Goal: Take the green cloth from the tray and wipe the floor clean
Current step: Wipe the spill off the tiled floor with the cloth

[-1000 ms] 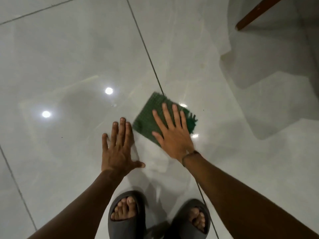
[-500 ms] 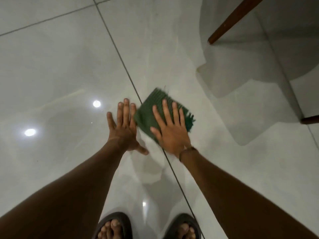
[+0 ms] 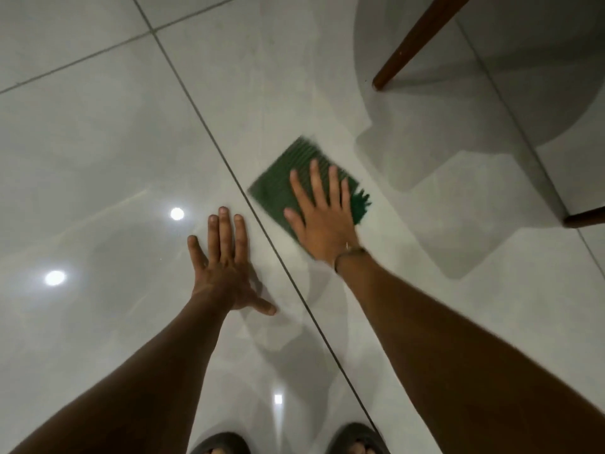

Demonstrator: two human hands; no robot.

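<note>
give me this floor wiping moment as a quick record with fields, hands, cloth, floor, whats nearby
right hand: flat, fingers spread, pressing on the green cloth
left hand: flat on the floor, empty, apart from the cloth
cloth position: just right of a grout line, blurred
nearby: wooden furniture leg beyond the cloth, another leg at the right edge
feet: in sandals, bottom edge
tray: not in view

A dark green ribbed cloth lies on glossy pale grey floor tiles with dark grout lines.

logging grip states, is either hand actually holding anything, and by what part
Nothing is gripped. The right hand presses flat on the near half of the green fringed cloth, fingers spread; the left hand lies flat on the glossy tiled floor.
</note>
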